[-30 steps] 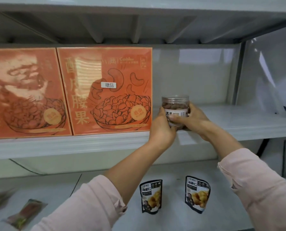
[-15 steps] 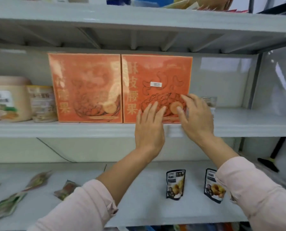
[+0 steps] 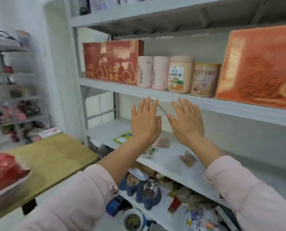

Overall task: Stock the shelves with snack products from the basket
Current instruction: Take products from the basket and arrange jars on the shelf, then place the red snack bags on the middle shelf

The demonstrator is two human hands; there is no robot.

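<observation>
Both hands hovering empty in front of the shelves.
Left hand and right hand are spreading flat, fingers straight, holding nothing. Snack packets are lying on the lower shelf, probably light, crinkly and crushable, so pinching a sealed edge looks best. Basket not identifiable.

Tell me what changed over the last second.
The left hand and right hand let go of the clear jar on the shelf and drew back, open and empty. The camera swung left; the jar is out of sight. The orange box stayed put.
</observation>
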